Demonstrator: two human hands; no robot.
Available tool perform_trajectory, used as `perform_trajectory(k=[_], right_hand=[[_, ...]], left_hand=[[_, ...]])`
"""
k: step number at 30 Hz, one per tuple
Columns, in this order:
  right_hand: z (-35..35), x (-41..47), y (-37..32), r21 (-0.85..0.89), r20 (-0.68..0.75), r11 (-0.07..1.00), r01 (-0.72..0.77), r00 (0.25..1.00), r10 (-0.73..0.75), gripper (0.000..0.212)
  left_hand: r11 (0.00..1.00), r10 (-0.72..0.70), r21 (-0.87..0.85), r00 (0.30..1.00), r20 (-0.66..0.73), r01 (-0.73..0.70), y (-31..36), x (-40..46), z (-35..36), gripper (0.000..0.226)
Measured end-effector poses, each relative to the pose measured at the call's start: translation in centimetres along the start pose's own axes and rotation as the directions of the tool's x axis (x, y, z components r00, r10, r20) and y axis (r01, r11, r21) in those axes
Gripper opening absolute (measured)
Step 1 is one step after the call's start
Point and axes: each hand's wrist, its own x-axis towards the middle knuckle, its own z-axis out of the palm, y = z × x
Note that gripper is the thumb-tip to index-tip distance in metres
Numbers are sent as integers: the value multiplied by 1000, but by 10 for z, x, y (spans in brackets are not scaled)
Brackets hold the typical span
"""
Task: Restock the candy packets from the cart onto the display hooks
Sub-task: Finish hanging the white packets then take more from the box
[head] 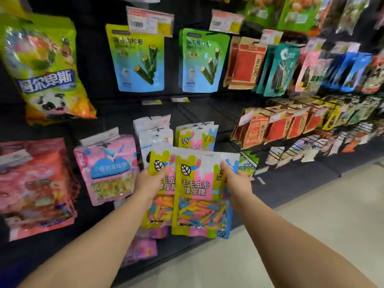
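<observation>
Holding gummy packets up before a black display wall, both hands worked at chest height in the head view. The left hand (150, 181) gripped the rear packet (161, 204) by its upper left part, thumb curled over the leaf logo on its front. The right hand (236, 181) pinched the front packet (199, 196) near its upper right corner, thumb on the printed face and fingers hidden behind. The front packet overlapped the rear one, covering its right side; both hung roughly upright, their clear windows showing orange, pink and blue worm candies.

Just above and behind them, matching packets (196, 138) hung on a hook, their hang-holes higher than the held pair's tops. Left of those hung white packets (154, 132), and further left a pink packet (108, 169) with a yellowish window. A stack of red-pink bags (35, 188) filled the far left, below a large green bag (45, 67) tilted on its hook.

On the upper row hung two blue-and-green seaweed-roll pouches (139, 61), each under a price tag (150, 21). To the right, red-and-tan packets (245, 65) and teal ones ran along the wall into blur. Pale floor (311, 215) lay to the right of the arms. Whether either held packet touched a hook could not be told.
</observation>
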Motion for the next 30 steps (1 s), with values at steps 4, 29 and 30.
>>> perform_trajectory(k=[4, 29, 30], right_hand=[[14, 37, -10, -51, -8, 999, 2, 1000, -3, 46], [52, 225, -53, -107, 343, 994, -14, 938, 50, 41], [52, 228, -53, -120, 357, 993, -9, 933, 52, 44]], left_hand=[[1000, -13, 3, 997, -77, 13, -4, 39, -10, 70], [969, -117, -245, 873, -474, -4, -13, 67, 41, 20], [969, -110, -246, 869, -483, -14, -14, 64, 46, 14]])
